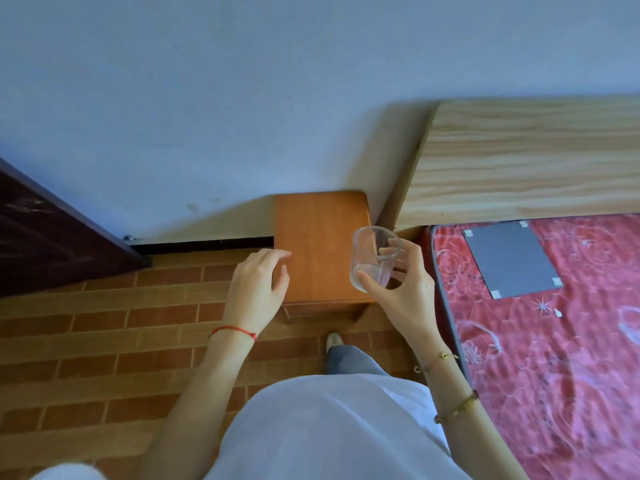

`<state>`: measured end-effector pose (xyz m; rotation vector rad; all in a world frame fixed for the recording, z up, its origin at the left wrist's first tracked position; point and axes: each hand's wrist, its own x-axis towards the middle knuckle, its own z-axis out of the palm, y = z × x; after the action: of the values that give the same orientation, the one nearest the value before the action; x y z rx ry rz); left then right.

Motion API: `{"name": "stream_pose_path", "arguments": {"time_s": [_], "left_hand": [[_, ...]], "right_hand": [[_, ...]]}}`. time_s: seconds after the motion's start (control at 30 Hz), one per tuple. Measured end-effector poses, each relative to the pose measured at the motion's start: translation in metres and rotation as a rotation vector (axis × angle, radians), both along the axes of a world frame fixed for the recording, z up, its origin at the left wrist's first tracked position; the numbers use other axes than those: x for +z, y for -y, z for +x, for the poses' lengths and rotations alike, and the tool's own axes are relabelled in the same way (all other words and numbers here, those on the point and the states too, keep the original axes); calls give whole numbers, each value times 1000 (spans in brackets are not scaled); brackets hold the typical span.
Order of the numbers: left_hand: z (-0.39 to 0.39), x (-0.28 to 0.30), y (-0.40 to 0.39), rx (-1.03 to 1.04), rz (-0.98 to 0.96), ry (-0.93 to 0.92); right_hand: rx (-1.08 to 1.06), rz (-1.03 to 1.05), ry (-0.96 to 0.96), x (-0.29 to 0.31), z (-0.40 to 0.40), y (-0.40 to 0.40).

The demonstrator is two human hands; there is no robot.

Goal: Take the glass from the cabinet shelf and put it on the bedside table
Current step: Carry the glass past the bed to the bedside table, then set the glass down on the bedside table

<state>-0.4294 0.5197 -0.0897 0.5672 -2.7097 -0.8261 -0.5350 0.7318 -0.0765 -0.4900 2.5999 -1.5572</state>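
Note:
My right hand grips a clear empty glass, thumb on its near side and fingers behind it. The glass hangs tilted above the right front part of the small orange-brown wooden bedside table, which stands against the wall. My left hand hovers at the table's left front corner, fingers loosely spread, holding nothing.
A bed with a red patterned mattress and a light wooden headboard flanks the table on the right; a grey sheet lies on it. A dark door stands at the left. The floor is brick-patterned.

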Motion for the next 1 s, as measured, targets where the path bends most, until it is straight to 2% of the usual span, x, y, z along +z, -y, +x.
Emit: {"name": "stream_pose_path", "arguments": {"time_s": [0.27, 0.47, 0.8, 1.0], "left_hand": [[-97, -42, 19, 84, -30, 72], [-160, -92, 38, 32, -46, 177], [-242, -209, 86, 7, -91, 335], [-259, -300, 102, 40, -134, 476]], "right_hand": [[74, 31, 69, -26, -106, 32], [159, 109, 118, -68, -172, 61], [157, 162, 249, -182, -249, 116], [129, 180, 236, -265, -283, 150]]}}
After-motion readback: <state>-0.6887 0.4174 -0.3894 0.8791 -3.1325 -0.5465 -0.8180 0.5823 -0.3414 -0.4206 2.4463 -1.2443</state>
